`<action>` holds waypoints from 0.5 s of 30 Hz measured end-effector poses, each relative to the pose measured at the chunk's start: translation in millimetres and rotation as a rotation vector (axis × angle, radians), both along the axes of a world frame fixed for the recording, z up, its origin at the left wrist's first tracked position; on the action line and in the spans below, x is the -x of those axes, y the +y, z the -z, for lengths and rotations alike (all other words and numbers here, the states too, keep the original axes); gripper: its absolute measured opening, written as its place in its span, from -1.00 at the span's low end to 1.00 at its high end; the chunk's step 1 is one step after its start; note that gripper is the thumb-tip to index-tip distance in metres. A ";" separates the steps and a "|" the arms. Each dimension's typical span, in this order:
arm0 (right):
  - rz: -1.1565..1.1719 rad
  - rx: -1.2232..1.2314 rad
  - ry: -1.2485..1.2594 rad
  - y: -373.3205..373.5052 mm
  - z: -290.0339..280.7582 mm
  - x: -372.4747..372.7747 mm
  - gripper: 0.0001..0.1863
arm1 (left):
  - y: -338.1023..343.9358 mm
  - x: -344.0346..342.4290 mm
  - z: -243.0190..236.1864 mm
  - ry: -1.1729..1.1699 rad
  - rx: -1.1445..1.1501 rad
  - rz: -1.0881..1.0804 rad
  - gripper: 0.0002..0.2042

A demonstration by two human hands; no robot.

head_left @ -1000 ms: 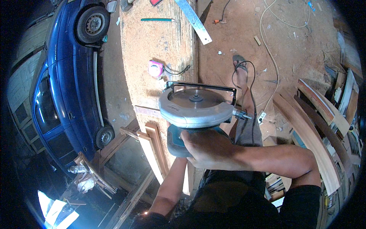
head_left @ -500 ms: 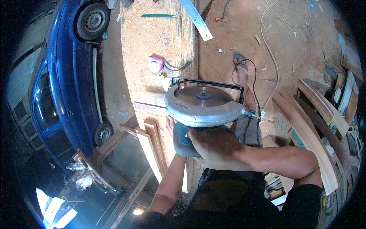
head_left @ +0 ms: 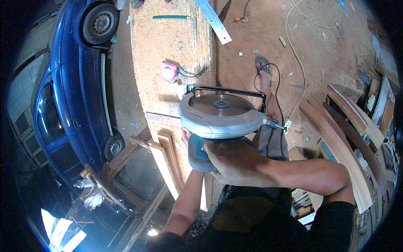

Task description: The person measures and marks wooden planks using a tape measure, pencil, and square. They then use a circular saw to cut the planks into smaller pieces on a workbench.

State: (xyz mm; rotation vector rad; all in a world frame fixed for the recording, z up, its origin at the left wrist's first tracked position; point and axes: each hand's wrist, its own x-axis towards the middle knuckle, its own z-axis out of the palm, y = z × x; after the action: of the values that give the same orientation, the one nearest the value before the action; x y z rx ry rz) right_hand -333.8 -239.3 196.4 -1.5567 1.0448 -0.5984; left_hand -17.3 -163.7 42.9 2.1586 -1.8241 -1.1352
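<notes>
A circular saw (head_left: 220,126) with a silver blade guard, a bare round blade and a teal-black body is tilted on its side over the bench edge. My right hand (head_left: 235,159) is closed around its handle. My left hand (head_left: 185,136) reaches beneath the saw to the bench; the saw body hides most of it, and only part of the fingers shows beside a thin wooden strip (head_left: 163,118). Whether those fingers grip anything is hidden. Past the saw, a pink tape measure (head_left: 169,71) lies on the sawdust-covered workbench (head_left: 147,46).
A green pencil (head_left: 170,17) and a steel ruler (head_left: 214,23) lie farther along the bench. Wooden strips (head_left: 163,166) rest near my left forearm. The saw's black cord hangs past my foot toward a pale extension cord (head_left: 303,69). Stacked boards (head_left: 340,147) stand right; a blue car (head_left: 71,84) is left.
The saw and my right hand have shifted very slightly left in the picture, as has the bench with its things. The grip looks the same.
</notes>
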 end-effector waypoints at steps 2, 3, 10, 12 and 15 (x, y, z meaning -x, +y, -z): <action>0.022 0.029 -0.016 1.1 2.6 -1.5 -0.58 | 0.4 4.1 -1.4 -0.017 0.054 0.010 -0.21; 0.027 0.045 -0.021 0.9 3.2 -1.8 -0.58 | 0.6 6.2 -2.3 -0.025 0.077 0.019 -0.21; 0.055 0.054 -0.054 -0.4 2.0 -4.3 -0.59 | -11.6 23.4 -17.8 -0.032 0.124 0.026 -0.20; 0.057 0.027 -0.092 -2.9 2.7 -5.8 -0.60 | -13.5 25.0 -19.1 -0.028 0.129 0.024 -0.20; 0.047 0.004 -0.099 -4.0 3.3 -7.7 -0.61 | -15.2 26.0 -19.6 -0.024 0.135 0.020 -0.20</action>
State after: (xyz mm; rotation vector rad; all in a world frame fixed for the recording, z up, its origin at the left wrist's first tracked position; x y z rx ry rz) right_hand -326.1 -243.3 193.1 -1.4936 1.0079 -0.7036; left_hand -43.3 -178.8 62.6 2.0926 -1.8783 -0.9634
